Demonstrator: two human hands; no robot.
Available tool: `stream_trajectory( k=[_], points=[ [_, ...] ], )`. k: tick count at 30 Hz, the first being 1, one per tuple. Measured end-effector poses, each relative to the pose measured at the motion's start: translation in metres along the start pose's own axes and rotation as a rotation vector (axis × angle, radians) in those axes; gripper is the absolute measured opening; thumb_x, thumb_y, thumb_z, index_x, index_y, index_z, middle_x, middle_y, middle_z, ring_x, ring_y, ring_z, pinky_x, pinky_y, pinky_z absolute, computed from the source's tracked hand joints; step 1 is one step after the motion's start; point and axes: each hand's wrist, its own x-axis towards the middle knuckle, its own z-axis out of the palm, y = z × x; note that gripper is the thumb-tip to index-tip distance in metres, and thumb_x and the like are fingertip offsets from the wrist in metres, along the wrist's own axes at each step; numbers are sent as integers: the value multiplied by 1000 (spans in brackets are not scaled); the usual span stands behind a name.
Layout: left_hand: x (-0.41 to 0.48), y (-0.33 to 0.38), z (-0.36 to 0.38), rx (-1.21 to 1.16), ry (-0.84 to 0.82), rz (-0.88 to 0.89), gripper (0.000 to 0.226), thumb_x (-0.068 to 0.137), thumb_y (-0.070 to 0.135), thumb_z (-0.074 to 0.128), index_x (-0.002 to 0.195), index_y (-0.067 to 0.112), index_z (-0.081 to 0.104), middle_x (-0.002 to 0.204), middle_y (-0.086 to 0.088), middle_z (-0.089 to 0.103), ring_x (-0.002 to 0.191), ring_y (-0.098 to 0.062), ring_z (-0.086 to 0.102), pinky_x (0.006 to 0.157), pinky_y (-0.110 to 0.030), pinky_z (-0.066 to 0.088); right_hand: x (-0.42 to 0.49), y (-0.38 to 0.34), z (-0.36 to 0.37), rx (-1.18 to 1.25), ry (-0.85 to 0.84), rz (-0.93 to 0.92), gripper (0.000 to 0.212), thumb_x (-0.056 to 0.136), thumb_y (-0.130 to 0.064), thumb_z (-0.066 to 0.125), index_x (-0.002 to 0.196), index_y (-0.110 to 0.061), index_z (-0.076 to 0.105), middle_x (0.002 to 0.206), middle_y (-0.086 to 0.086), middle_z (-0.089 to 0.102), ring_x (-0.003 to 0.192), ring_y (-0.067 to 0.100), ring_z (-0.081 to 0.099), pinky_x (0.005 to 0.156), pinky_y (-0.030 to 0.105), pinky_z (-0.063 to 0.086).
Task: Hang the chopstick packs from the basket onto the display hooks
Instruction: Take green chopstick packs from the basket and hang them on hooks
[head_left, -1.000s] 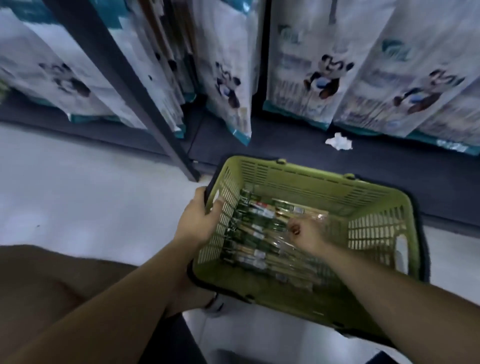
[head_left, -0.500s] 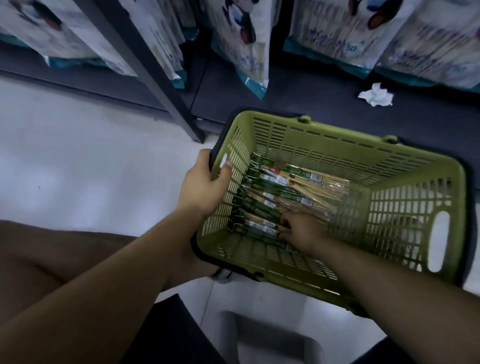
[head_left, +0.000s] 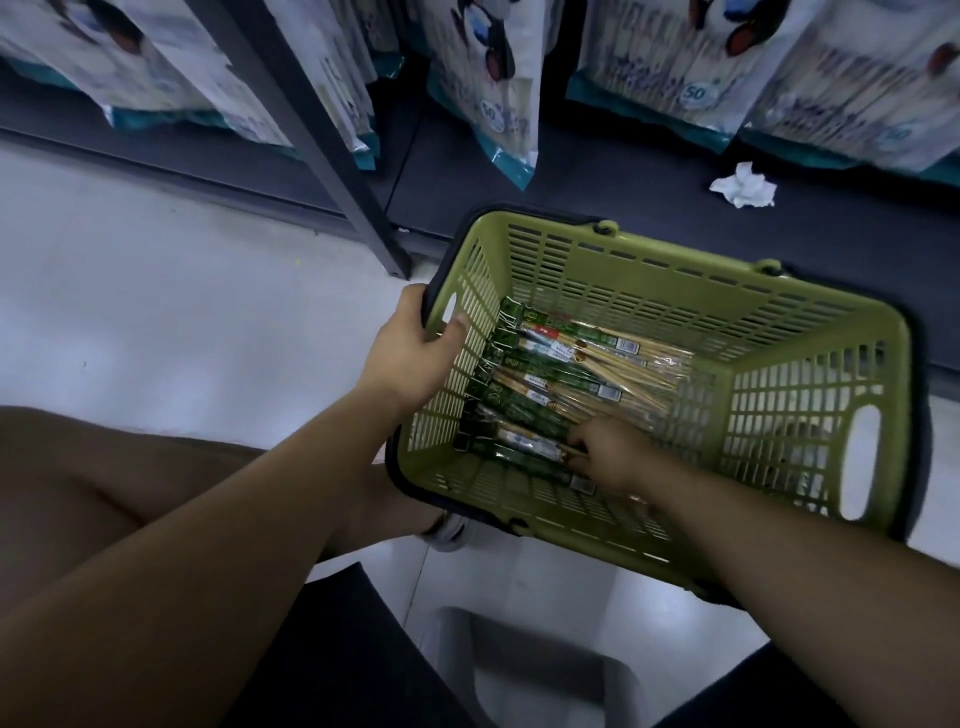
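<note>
Pale shop floor is carrying a green basket (head_left: 675, 280). Fingers of right hand (head_left: 608, 457) are curling tight, pinching nearest of chopstick packs (head_left: 561, 374) lying inside; left hand (head_left: 410, 358) is gripping rim. Packs prob. light, stiff, w/ slippery film: green header end seeming safest hold.

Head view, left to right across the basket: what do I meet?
left hand, gripping the left rim of the basket → chopstick packs on the basket floor → right end wall with its handle cutout. The right hand, fingers curled on the packs, overlaps them, so it is left out.
</note>
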Motion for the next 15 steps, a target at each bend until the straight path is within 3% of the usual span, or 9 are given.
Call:
stream_trajectory(
  k=[3,5,7,9,11,13,15],
  points=[
    [-3,6,-6,1,-27,-17,51,100,37,60,144,22,39,123,-7,62,105,-27,65,86,-43,57,-10,5,-22,195,38,24,17,93,-22,69,80,-30,62,81,-3,64,79,18,61,70,32,47],
    [-10,10,-7,122,74,86,57,99,31,61,149,15,38,138,-11,49,122,-31,56,103,-47,50,-16,6,-39,288,93,22,17,93,-20,71,81,-30,65,82,-3,64,80,17,60,69,30,45],
    [-22,14,-5,249,230,266,44,97,23,61,137,11,48,132,-8,49,121,-27,52,102,-41,47,-22,3,-56,392,145,18,11,93,-20,72,83,-25,70,83,0,67,82,20,62,66,27,41],
    [-31,20,-2,206,259,317,21,97,22,61,118,20,56,110,5,57,101,-13,59,84,-25,49,-28,-4,-72,519,212,14,3,93,-20,73,90,-20,74,89,0,72,87,20,67,70,24,44],
    [-38,26,4,123,142,201,3,99,29,59,100,31,58,91,14,63,81,-3,62,68,-17,46,-36,-20,-89,657,257,-6,8,93,-21,73,100,-19,76,100,-1,75,95,18,70,83,27,49],
    [-41,31,12,60,-36,58,12,101,40,58,106,32,64,96,11,69,89,-9,65,74,-27,49,-44,-40,-102,768,265,-56,11,92,-23,75,102,-23,76,104,-4,76,97,16,70,89,33,51],
    [-46,37,20,-193,-205,-34,25,102,43,58,122,30,65,112,9,71,106,-12,67,87,-30,50,-52,-62,-109,857,243,-120,4,91,-22,76,94,-22,76,91,-8,76,85,11,69,81,31,49]
  ],
)
